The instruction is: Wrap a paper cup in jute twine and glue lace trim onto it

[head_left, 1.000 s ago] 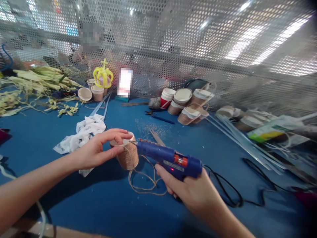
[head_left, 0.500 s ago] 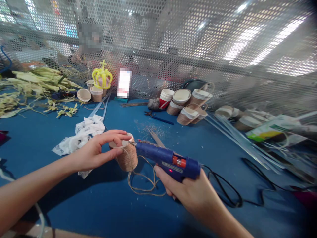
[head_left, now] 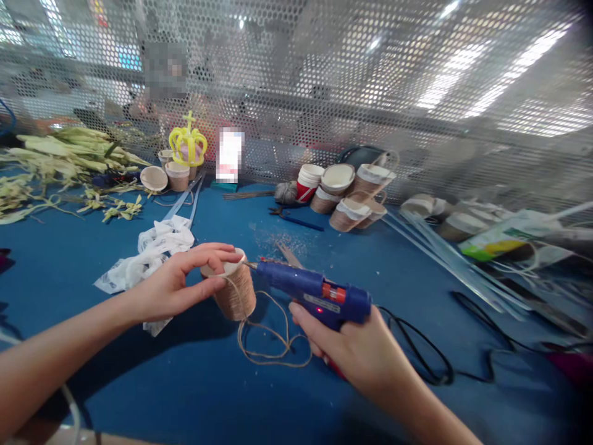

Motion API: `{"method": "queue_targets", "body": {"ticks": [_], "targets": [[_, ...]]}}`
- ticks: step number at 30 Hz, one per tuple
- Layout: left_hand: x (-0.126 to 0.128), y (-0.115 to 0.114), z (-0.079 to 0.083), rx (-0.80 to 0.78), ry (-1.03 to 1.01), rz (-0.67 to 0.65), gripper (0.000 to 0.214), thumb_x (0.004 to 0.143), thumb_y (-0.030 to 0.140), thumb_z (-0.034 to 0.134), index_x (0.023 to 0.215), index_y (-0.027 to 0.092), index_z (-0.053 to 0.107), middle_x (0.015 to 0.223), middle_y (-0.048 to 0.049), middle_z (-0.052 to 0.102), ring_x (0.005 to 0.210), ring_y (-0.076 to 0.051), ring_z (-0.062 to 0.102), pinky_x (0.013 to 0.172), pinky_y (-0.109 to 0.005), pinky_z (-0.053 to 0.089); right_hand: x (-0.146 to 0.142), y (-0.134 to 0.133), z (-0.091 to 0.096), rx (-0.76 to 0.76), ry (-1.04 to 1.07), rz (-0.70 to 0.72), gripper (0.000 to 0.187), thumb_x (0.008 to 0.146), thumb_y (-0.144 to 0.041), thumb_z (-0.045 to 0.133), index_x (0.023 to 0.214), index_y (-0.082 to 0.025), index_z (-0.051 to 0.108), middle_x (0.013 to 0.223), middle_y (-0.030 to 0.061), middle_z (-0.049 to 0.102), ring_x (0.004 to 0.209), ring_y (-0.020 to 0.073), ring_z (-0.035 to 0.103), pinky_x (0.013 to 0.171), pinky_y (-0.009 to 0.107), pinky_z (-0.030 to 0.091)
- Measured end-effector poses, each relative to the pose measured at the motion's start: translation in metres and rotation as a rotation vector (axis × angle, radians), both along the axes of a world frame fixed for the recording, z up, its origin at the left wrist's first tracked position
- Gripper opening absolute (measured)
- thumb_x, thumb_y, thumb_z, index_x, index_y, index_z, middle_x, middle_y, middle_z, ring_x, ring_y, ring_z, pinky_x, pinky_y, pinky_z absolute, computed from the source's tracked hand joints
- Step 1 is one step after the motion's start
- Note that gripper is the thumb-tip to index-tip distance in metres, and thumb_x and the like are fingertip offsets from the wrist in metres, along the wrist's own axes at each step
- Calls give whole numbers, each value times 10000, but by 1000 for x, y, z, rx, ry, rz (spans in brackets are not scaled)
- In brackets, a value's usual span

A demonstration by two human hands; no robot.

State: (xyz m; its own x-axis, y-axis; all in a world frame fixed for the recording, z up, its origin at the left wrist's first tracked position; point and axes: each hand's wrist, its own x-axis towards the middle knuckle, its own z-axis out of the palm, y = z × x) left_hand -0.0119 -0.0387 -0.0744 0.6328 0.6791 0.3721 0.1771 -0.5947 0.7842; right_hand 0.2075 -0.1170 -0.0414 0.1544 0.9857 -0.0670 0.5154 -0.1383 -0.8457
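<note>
My left hand (head_left: pixel 189 276) is closed on the rim of a paper cup wrapped in brown twine (head_left: pixel 238 295), thumb at the near side and fingers over the top. The cup tilts slightly on the blue table. A loose length of twine (head_left: pixel 273 357) runs from it and lies in loops to the right. In my right hand (head_left: pixel 352 346) is a blue hot glue gun (head_left: pixel 296 282), its red light lit. The nozzle points left at the cup's upper right side, close to the rim; whether they touch I cannot tell.
Crumpled white lace (head_left: pixel 160 247) lies left of the cup. Behind are pliers (head_left: pixel 296 219), scissors (head_left: pixel 288 253), a grey yarn ball (head_left: pixel 286 193) and several wrapped cups (head_left: pixel 349 213). Clear glue sticks (head_left: pixel 445 259) and a black cord (head_left: pixel 417 358) lie right. Dried husks (head_left: pixel 69 154) fill the back left.
The whole view has shifted slightly. The glue gun's nozzle has tipped up a little near the cup's rim, and a red part under my right hand now shows. My left hand keeps its hold.
</note>
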Motion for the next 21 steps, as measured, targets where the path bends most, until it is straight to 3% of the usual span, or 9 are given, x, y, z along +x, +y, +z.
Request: {"method": "queue_targets", "body": {"ticks": [7, 11, 18, 21], "targets": [[0, -1, 1, 5, 8, -3, 85, 848, 158, 480, 768, 186, 491, 1175, -85, 602, 1198, -197, 452, 995, -416, 373, -2, 0, 4, 34, -45, 27, 370, 746, -252, 549, 413, -217, 393, 335, -61, 429, 306, 67, 405, 381, 189, 435], [0, -1, 0, 6, 7, -4, 89, 848, 159, 478, 764, 186, 490, 1175, -85, 602, 1197, -201, 455, 995, -420, 376, -2, -1, 5, 8, -35, 30, 365, 751, -257, 547, 422, -215, 396, 321, -70, 401, 288, 50, 347, 337, 168, 393], [0, -1, 0, 2, 6, -9, 86, 851, 171, 474, 768, 185, 492, 1177, -92, 598, 1204, -205, 449, 995, -423, 380, 0, -3, 2, 51, -15, 73, 315, 747, -273, 538, 460, -214, 422, 351, -62, 434, 313, 61, 396, 351, 175, 413], [0, -2, 1, -5, 5, -5, 89, 852, 172, 472, 766, 186, 493, 1180, -92, 596, 1203, -205, 449, 993, -420, 381, -1, -2, 4, 39, -12, 65, 290, 740, -254, 538, 477, -212, 423, 332, -76, 408, 294, 51, 363, 326, 173, 369]]}}
